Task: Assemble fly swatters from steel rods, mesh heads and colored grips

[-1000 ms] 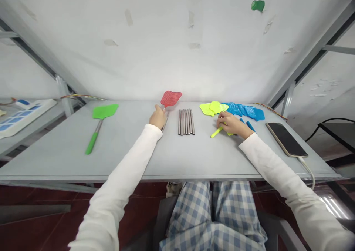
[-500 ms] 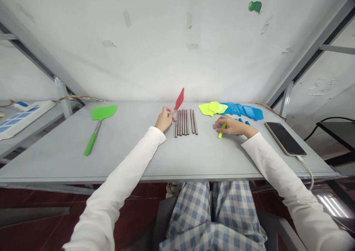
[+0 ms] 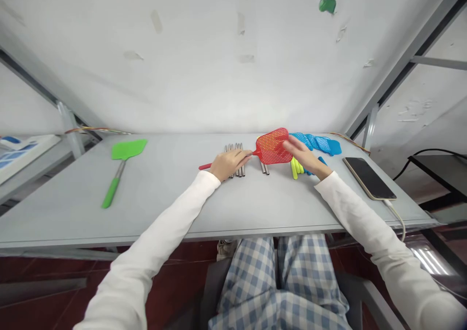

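Observation:
A red fly swatter is held across the middle of the table, its perforated paddle to the right and its red handle end to the left. My left hand is closed around its thin shaft, above a group of metal tubes. My right hand has its fingers on the paddle's right edge, seemingly gripping it. Two more metal tubes show under the paddle. Behind and below my right hand lie yellow handles and blue swatters, partly covered.
A green fly swatter lies on the left of the grey table. On the right a phone rests with a white cable plugged in. A wall stands behind, and a power strip is at far left.
The red swatter has turned from upright to lying sideways, paddle toward the right. My right hand has let go of a yellow handle and moved onto the red paddle. The view has shifted slightly.

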Action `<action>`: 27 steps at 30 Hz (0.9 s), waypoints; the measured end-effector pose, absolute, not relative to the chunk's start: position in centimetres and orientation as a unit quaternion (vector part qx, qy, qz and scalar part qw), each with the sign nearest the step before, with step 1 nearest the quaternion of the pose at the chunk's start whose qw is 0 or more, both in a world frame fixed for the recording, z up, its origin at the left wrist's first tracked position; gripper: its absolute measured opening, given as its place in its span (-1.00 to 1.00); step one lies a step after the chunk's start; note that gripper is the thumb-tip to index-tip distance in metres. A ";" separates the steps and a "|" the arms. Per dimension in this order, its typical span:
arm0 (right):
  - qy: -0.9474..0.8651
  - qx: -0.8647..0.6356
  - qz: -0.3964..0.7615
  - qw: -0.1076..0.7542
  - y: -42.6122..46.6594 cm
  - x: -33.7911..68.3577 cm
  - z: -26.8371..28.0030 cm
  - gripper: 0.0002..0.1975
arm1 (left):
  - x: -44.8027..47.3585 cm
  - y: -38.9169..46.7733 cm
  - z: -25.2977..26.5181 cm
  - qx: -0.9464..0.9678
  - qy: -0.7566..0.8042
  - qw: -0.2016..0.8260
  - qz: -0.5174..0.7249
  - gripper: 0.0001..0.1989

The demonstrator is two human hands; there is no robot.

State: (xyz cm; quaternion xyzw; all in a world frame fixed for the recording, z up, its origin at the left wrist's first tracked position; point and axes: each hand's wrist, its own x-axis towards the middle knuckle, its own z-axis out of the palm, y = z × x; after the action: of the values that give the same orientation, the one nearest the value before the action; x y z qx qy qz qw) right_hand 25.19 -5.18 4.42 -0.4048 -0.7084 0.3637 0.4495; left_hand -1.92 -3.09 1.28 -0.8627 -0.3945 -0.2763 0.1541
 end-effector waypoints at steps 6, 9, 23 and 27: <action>-0.770 -0.356 0.182 0.497 -5.4 25.8 4.6 -0.88 | -1.8 -3.4 1.3 -0.864 -0.397 0.200 -0.236 -0.58; -0.797 -0.383 0.044 0.464 -5.7 26.1 5.0 -0.74 | -2.0 -3.5 1.3 -0.872 -0.398 0.185 -0.218 -0.57; -0.760 -0.410 0.268 0.427 -6.0 25.1 4.7 -0.63 | -2.0 -4.3 2.5 -0.844 -0.490 0.074 -0.205 -0.57; -0.824 -0.399 0.099 0.390 -6.3 26.0 5.3 -0.70 | -2.1 -4.4 2.5 -0.851 -0.484 0.056 -0.197 -0.60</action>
State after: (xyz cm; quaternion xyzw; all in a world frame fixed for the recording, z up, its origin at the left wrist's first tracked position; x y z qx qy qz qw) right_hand 25.99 -6.27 5.27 -0.3992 -0.8239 0.0993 0.3898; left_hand -2.09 -4.43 2.51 -0.8509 -0.4839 -0.1967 0.0557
